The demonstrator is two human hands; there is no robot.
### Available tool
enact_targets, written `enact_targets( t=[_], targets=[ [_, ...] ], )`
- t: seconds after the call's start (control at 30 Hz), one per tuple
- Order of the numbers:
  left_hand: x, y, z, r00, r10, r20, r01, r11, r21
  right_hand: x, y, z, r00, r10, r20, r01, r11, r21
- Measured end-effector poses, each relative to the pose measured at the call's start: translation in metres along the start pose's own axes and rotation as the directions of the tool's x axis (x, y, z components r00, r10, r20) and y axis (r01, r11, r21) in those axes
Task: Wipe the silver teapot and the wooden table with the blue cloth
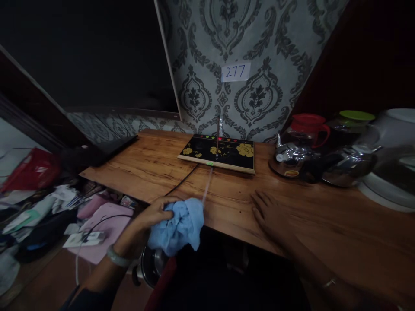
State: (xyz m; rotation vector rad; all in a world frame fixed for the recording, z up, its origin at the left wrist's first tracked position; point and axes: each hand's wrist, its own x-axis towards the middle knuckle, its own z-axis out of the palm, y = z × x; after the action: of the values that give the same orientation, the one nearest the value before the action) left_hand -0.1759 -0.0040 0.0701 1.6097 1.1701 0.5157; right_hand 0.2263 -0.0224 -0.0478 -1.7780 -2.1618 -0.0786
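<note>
A crumpled blue cloth (180,226) hangs from my left hand (158,211), whose fingers are closed on it at the table's front edge. My right hand (267,214) lies flat on the wooden tabletop (223,198) with its fingers stretched out and nothing in them. Beyond both hands sits a black panel with gold flowers (230,151), with a row of coloured marks and a red light along its back. A thin metal spout (221,125) rises behind it. A dark cord and a pale tube run from the panel towards the front edge, near the cloth.
Two shiny kettles (292,155), a red-lidded jug (309,127), a green-lidded jug (356,114) and a large pale appliance (395,147) stand at the right. A black flat object (113,151) lies at the far left. Clothes and a power strip (86,239) are below left.
</note>
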Motion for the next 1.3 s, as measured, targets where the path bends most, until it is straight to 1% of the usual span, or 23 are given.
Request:
enact_targets(
  t=[0.03, 0.1, 0.13, 0.2, 0.27, 0.33, 0.37, 0.43, 0.53, 0.67, 0.73, 0.8, 0.87, 1.07, 1.2, 1.3],
  targets=[
    [-0.001, 0.009, 0.000, 0.998, 0.008, -0.066, -0.009, 1.000, -0.026, 0.000, 0.000, 0.000, 1.000, 0.002, 0.003, -0.002, 1.000, 0.003],
    [0.006, 0.031, 0.004, 0.973, 0.070, -0.221, -0.077, 0.997, -0.023, 0.001, -0.002, -0.001, 1.000, 0.008, 0.016, -0.009, 1.000, 0.009],
    [0.014, 0.043, 0.006, 0.959, 0.110, -0.260, -0.113, 0.994, 0.003, 0.001, -0.002, -0.002, 1.000, 0.011, 0.024, -0.011, 1.000, 0.012],
    [0.036, 0.066, 0.015, 0.915, 0.224, -0.336, -0.203, 0.974, 0.098, 0.003, -0.004, -0.004, 0.999, 0.011, 0.035, -0.011, 1.000, 0.024],
    [0.064, 0.083, 0.029, 0.901, 0.319, -0.293, -0.253, 0.937, 0.240, 0.004, -0.005, -0.006, 0.999, 0.008, 0.032, -0.009, 0.999, 0.039],
    [0.089, 0.089, 0.047, 0.887, 0.409, -0.213, -0.296, 0.859, 0.417, 0.004, -0.005, -0.006, 1.000, 0.002, 0.018, -0.003, 0.998, 0.057],
    [0.099, 0.089, 0.057, 0.880, 0.433, -0.194, -0.289, 0.814, 0.504, 0.004, -0.005, -0.006, 1.000, 0.003, 0.010, -0.003, 0.998, 0.065],
    [0.113, 0.082, 0.076, 0.890, 0.429, -0.153, -0.256, 0.749, 0.611, 0.004, -0.004, -0.005, 1.000, 0.011, -0.003, -0.011, 0.997, 0.081],
    [0.122, 0.064, 0.100, 0.913, 0.396, -0.103, -0.221, 0.689, 0.690, 0.005, -0.004, -0.005, 1.000, 0.028, -0.013, -0.027, 0.993, 0.111],
    [0.125, 0.045, 0.124, 0.959, 0.274, -0.067, -0.123, 0.623, 0.772, 0.005, -0.004, -0.006, 0.999, 0.045, -0.019, -0.041, 0.987, 0.155],
    [0.125, 0.040, 0.133, 0.972, 0.229, -0.051, -0.093, 0.574, 0.813, 0.005, -0.003, -0.006, 0.998, 0.052, -0.023, -0.047, 0.984, 0.172],
    [0.125, 0.039, 0.140, 0.973, 0.226, -0.047, -0.082, 0.530, 0.844, 0.005, -0.003, -0.006, 0.998, 0.058, -0.028, -0.052, 0.982, 0.184],
    [0.122, 0.040, 0.147, 0.969, 0.241, -0.054, -0.079, 0.509, 0.857, 0.004, -0.002, -0.006, 0.998, 0.062, -0.031, -0.055, 0.980, 0.192],
    [0.102, 0.039, 0.161, 0.959, 0.280, -0.041, -0.116, 0.520, 0.846, 0.003, 0.001, -0.003, 0.995, 0.072, -0.067, -0.056, 0.975, 0.217],
    [0.078, 0.033, 0.168, 0.966, 0.259, -0.002, -0.141, 0.532, 0.835, 0.002, 0.002, 0.000, 0.994, 0.078, -0.082, -0.055, 0.966, 0.253],
    [0.057, 0.029, 0.169, 0.970, 0.243, 0.027, -0.164, 0.563, 0.810, 0.001, 0.002, 0.000, 0.993, 0.076, -0.092, -0.048, 0.960, 0.274]
  ],
)
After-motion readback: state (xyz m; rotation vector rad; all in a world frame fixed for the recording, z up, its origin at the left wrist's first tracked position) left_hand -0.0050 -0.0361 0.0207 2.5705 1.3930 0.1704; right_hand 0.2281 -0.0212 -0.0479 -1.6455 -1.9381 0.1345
